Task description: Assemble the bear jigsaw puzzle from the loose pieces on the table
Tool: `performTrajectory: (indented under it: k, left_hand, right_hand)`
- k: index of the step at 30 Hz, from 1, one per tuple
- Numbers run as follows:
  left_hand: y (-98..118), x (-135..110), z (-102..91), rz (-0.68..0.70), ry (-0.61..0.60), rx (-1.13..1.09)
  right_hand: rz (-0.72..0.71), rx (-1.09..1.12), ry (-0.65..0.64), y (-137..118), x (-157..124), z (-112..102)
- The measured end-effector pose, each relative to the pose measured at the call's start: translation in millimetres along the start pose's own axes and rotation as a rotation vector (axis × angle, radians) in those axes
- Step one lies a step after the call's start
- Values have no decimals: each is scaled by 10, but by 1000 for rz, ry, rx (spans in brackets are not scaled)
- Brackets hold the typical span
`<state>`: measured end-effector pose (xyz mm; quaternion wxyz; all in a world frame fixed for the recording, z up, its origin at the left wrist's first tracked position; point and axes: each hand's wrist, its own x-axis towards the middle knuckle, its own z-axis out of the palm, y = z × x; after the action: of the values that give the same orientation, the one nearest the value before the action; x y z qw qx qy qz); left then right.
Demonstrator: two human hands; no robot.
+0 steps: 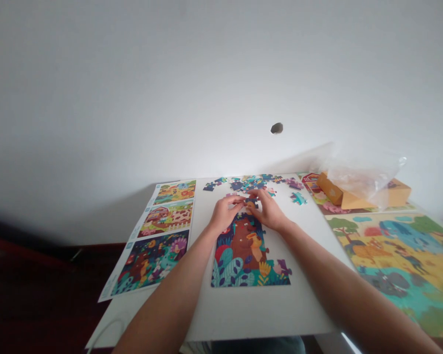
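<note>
Head view: one white table [258, 314] set against a pale wall [133, 98] with one dark hole [276, 128]. One part-built puzzle [243, 253], lying flat near the middle of the table, showing a brown bear with a honey pot among leaves; its right side is stepped, with knobs exposed. One small puzzle piece [251, 203], at the upper end of the part-built puzzle, between both hands. Right hand [269, 210]: thumb and forefinger pinching this piece. Left hand [222, 212]: fingers drawn together at the piece's left side; whether they grip it cannot be told. One heap of loose pieces [249, 184], mostly blue, beyond the hands by the wall; one teal piece [299, 198] apart from it, to the right. One sheet [162, 220] of three printed pictures, left. One animal puzzle [398, 260], right. Behind that, one yellow box [398, 195] and one clear plastic bag [365, 172], over a farm picture [312, 184].
</note>
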<state>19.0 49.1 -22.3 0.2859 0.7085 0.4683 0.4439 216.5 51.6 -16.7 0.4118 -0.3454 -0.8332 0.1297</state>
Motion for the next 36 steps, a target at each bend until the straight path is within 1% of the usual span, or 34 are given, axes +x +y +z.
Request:
performTrajectory:
  k: [2,5,6,8,10,12,15,19,22,25,29,31,33,36]
  left_hand:
    - [-20,-1,3,12,49,102]
    - [-64,-12,0,35,106,285]
    - [-78,-16,-1,40,106,321]
    - [-103,-24,4,46,92,372]
    - [-118,-29,12,40,79,419]
    - [-119,-32,20,28,63,452]
    - [-96,-34,25,16,45,466]
    - [-50,-43,24,-8,17,484]
    - [-39,-51,25,-7,4,495]
    - [-58,-52,27,19,14,455]
    - [-93,-33,32,62,50,318]
    - [-95,-17,32,64,81,226]
    - [-83,-4,30,51,104,109]
    - [-50,6,27,24,129,-34]
  right_hand:
    - [43,-74,-15,23,-6,-4]
    - [222,-247,-47,57,-23,-37]
    - [277,-280,-79,70,-29,-48]
    - [333,-304,-161,96,-36,-63]
    - [340,-300,-212,115,-36,-64]
    - [334,-292,-221,126,-30,-53]
    - [333,-281,-197,145,-21,-29]
    - [366,-255,-154,204,-22,5]
    - [356,-192,-99,252,-21,29]
    - [305,-46,-14,268,-13,47]
    - [265,158,79,232,-1,60]
    - [292,252,104,200,2,63]
    - [352,305,112,169,6,60]
    - [449,262,63,140,16,42]
